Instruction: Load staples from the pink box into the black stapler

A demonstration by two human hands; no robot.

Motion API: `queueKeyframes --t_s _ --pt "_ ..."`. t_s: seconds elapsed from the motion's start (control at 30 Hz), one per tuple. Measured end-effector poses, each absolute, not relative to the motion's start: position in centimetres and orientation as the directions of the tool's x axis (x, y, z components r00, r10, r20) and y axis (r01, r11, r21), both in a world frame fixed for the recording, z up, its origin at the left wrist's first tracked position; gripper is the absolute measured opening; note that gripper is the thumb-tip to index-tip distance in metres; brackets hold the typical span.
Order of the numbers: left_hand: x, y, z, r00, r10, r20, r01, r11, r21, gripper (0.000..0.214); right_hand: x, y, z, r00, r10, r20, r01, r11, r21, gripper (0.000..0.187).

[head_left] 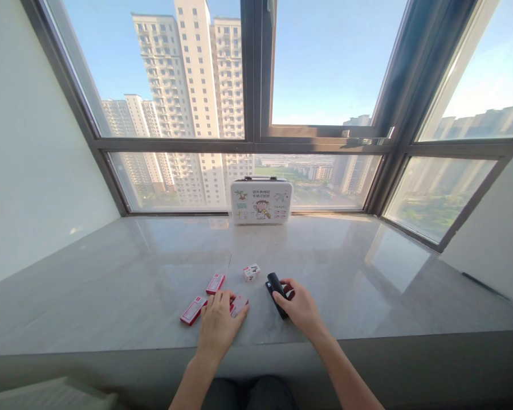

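My left hand (218,324) lies on the marble sill with its fingers resting on a small red and white box (238,305). Two more red boxes lie to its left, one (192,311) near the wrist side and one (215,283) farther back. A small white box (251,273) stands behind them. My right hand (301,307) is closed round a black stapler (276,292) that rests on the sill, its far end pointing away from me.
A white tin case (261,201) with cartoon print stands upright against the window at the back. The wide grey marble sill (111,285) runs left and right. Dark window frames and a white wall (25,171) enclose it.
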State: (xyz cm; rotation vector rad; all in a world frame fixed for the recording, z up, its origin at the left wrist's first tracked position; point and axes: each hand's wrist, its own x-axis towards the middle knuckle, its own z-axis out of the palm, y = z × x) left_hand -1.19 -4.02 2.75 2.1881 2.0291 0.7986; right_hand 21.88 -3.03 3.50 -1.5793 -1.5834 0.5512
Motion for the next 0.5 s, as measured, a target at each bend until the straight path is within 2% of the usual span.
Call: queueKeyframes --t_s 0.1,0.2,0.3,0.4,0.5 --pt "-0.8 -5.0 2.8 0.166 0.937 0.308 0.857 -0.291 0.426 0.038 23.0 -2.3 4.6 0.000 0.956 0.294 0.633 0.228 -0.740 0.035" --pt "0.2 -5.4 3.0 0.325 0.892 0.314 0.776 -0.441 0.450 0.050 22.2 -1.9 5.5 -0.089 0.948 0.307 0.639 0.290 -0.712 0.040" --pt "0.4 -5.3 3.4 0.423 0.855 0.300 0.723 -0.518 0.458 0.055 20.1 -2.1 6.0 -0.140 0.938 0.317 0.632 0.331 -0.701 0.041" --pt "-0.2 -5.3 4.1 0.461 0.842 0.280 0.695 -0.538 0.477 0.053 17.7 -2.7 5.9 -0.107 0.937 0.331 0.687 0.310 -0.657 0.039" --pt "-1.2 -5.4 4.6 0.493 0.828 0.267 0.667 -0.557 0.495 0.053 15.6 -2.9 5.9 -0.004 0.940 0.340 0.767 0.221 -0.603 0.030"
